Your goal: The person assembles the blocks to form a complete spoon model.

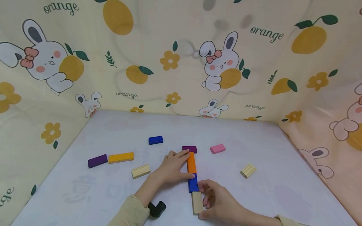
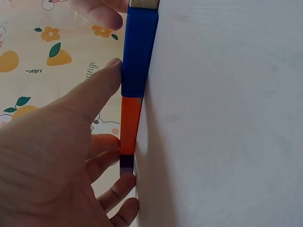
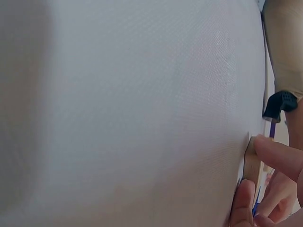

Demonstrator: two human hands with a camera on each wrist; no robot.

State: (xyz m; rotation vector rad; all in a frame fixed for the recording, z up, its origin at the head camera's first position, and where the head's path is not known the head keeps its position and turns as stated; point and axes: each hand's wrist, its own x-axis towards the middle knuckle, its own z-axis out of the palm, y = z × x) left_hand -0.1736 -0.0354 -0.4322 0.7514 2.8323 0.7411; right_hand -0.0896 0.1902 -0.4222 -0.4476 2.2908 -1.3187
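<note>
Pale rectangular wooden block (image 1: pixel 197 203), near end of our multicoloured block row (image 1: pixel 191 164).
Our loosely spread left hand (image 1: pixel 173 169) likely steadies the row; whether our curled right hand (image 1: pixel 219 201) pinches or presses the block, we can't tell.

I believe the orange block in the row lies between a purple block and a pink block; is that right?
Not quite: the head view shows the orange block lying between a purple block and a blue block, not a pink one.
</note>
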